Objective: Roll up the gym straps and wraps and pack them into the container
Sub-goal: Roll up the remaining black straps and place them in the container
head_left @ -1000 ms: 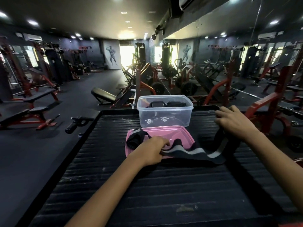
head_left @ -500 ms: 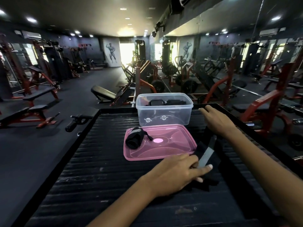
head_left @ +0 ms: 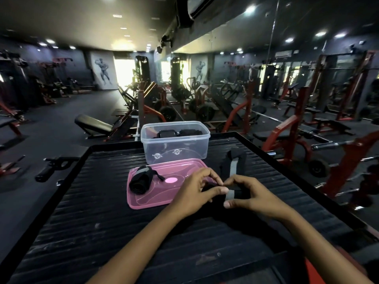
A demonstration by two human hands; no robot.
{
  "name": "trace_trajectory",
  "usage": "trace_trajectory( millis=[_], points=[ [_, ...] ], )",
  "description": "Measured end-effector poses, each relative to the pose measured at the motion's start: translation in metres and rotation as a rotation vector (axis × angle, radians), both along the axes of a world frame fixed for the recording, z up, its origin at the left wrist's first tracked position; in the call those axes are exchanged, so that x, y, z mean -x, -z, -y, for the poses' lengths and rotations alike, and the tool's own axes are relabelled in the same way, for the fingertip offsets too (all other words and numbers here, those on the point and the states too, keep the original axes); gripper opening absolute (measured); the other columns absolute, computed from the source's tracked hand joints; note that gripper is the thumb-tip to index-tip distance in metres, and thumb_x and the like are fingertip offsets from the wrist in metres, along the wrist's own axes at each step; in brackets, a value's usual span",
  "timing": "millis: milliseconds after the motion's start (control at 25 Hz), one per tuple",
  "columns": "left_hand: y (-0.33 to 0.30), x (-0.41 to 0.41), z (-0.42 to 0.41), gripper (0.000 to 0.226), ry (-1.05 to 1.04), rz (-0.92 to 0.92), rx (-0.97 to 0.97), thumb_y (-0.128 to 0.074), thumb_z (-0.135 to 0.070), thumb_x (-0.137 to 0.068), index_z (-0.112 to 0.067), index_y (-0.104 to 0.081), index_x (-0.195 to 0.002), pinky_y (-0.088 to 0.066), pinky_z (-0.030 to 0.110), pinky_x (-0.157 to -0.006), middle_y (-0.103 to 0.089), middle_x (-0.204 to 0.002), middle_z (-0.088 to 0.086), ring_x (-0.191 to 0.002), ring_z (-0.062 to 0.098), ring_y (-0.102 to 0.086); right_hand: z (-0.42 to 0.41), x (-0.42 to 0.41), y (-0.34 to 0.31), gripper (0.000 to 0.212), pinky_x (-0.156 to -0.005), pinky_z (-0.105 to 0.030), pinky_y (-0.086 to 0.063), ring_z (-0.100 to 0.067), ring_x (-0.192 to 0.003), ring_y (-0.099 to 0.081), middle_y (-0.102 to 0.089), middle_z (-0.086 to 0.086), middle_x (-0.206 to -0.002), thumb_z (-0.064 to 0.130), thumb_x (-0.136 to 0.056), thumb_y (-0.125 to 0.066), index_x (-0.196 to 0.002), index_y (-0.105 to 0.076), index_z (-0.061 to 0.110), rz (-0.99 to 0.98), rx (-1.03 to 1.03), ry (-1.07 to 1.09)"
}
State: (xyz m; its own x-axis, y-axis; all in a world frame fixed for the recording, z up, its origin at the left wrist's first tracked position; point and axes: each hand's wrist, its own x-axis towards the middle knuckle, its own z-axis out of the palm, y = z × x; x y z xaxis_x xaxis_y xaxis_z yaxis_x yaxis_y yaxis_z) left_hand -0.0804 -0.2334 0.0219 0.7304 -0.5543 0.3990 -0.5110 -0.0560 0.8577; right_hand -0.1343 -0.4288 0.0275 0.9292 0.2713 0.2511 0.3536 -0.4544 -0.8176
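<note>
Black ribbed counter (head_left: 92, 222) carried all the items. Nearest, the left hand (head_left: 194, 191) and right hand (head_left: 252, 194) met fingertip to fingertip, each pinching the near end of a black wrap with a grey stripe (head_left: 232, 167), which trailed away beyond the right hand. Left of the left hand, a rolled wrap (head_left: 141, 180) lay on the pink lid (head_left: 151, 199). Beyond the hands stood the clear container (head_left: 176, 148), holding dark rolled straps (head_left: 178, 133).

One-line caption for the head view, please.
Both hands roll a black grey-striped wrap beside the pink plastic lid.
</note>
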Motion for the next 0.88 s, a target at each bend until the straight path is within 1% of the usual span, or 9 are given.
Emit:
trace_trajectory(
  millis=[80, 160, 280, 360, 440, 560, 720, 800, 880],
  points=[
    [-0.001, -0.003, -0.006, 0.035, 0.002, 0.154, -0.082, -0.084, -0.026, -0.067, -0.024, -0.065, -0.096, -0.052, 0.027, -0.082, -0.06, -0.101, -0.004, -0.097, 0.012, -0.061, 0.001, 0.0, -0.002, 0.025, -0.082, -0.031, -0.05, -0.015, -0.088, -0.065, -0.07, -0.014, -0.093, 0.011, -0.075, -0.079, -0.095, -0.066, 0.005, -0.013, -0.076, 0.04],
    [0.002, -0.004, -0.011, 0.045, 0.0, 0.277, -0.13, -0.087, -0.024, -0.063, -0.023, -0.067, -0.104, -0.05, 0.024, -0.087, -0.059, -0.106, -0.005, -0.099, 0.011, -0.06, 0.001, 0.002, -0.001, 0.028, -0.08, -0.03, -0.05, -0.015, -0.085, -0.065, -0.07, -0.013, -0.09, 0.019, -0.072, -0.081, -0.094, -0.068, 0.008, 0.004, -0.121, 0.07],
    [0.006, -0.002, -0.013, 0.048, 0.013, 0.295, -0.14, -0.087, -0.021, -0.062, -0.017, -0.07, -0.106, -0.046, 0.015, -0.091, -0.062, -0.113, -0.005, -0.104, 0.004, -0.059, -0.004, 0.006, 0.002, 0.039, -0.077, -0.023, -0.048, -0.013, -0.081, -0.06, -0.067, -0.003, -0.083, 0.036, -0.064, -0.084, -0.093, -0.067, 0.016, 0.029, -0.129, 0.12],
    [0.009, 0.0, -0.014, 0.057, 0.064, 0.257, -0.193, -0.089, -0.026, -0.058, -0.02, -0.068, -0.11, -0.041, 0.011, -0.096, -0.061, -0.116, -0.008, -0.11, -0.001, -0.056, -0.005, 0.01, 0.004, 0.033, -0.072, -0.019, -0.047, -0.007, -0.074, -0.058, -0.064, 0.002, -0.077, 0.028, -0.064, -0.082, -0.087, -0.065, 0.012, 0.007, -0.175, 0.134],
    [0.011, 0.001, -0.014, 0.059, 0.093, 0.275, -0.286, -0.089, -0.032, -0.059, -0.023, -0.065, -0.112, -0.043, 0.013, -0.094, -0.062, -0.114, -0.01, -0.108, -0.001, -0.056, -0.008, 0.014, 0.007, 0.028, -0.069, -0.016, -0.047, -0.006, -0.072, -0.059, -0.063, 0.002, -0.074, 0.021, -0.063, -0.079, -0.083, -0.064, 0.009, -0.031, -0.205, 0.149],
    [0.012, 0.006, -0.013, 0.038, 0.068, 0.373, -0.377, -0.082, -0.031, -0.07, -0.023, -0.067, -0.104, -0.043, 0.009, -0.075, -0.063, -0.096, -0.013, -0.087, -0.003, -0.057, -0.012, 0.022, 0.011, 0.033, -0.068, -0.019, -0.051, -0.016, -0.074, -0.062, -0.067, -0.006, -0.075, 0.024, -0.066, -0.08, -0.084, -0.066, 0.0, -0.091, -0.231, 0.161],
    [0.014, 0.005, -0.011, 0.015, 0.053, 0.245, -0.358, -0.075, -0.027, -0.079, -0.019, -0.071, -0.091, -0.041, 0.014, -0.064, -0.064, -0.075, -0.012, -0.068, -0.004, -0.056, -0.012, 0.028, 0.012, 0.025, -0.08, -0.036, -0.053, -0.023, -0.083, -0.068, -0.072, -0.005, -0.085, 0.033, -0.067, -0.084, -0.082, -0.07, 0.019, -0.021, -0.025, 0.145],
    [0.014, 0.006, -0.011, 0.022, 0.058, 0.192, -0.313, -0.077, -0.028, -0.077, -0.021, -0.07, -0.097, -0.044, 0.016, -0.069, -0.063, -0.08, -0.015, -0.075, -0.005, -0.057, -0.01, 0.026, 0.015, 0.019, -0.08, -0.038, -0.053, -0.023, -0.083, -0.068, -0.071, -0.003, -0.084, 0.028, -0.07, -0.083, -0.083, -0.07, 0.023, 0.03, -0.015, 0.175],
    [0.013, 0.006, -0.012, 0.048, 0.073, 0.19, -0.261, -0.082, -0.026, -0.072, -0.024, -0.061, -0.115, -0.048, 0.015, -0.08, -0.062, -0.1, -0.015, -0.093, -0.005, -0.058, -0.011, 0.023, 0.017, 0.023, -0.073, -0.031, -0.053, -0.017, -0.073, -0.065, -0.067, -0.001, -0.076, 0.018, -0.072, -0.081, -0.088, -0.064, 0.016, 0.03, -0.14, 0.222]
  ],
)
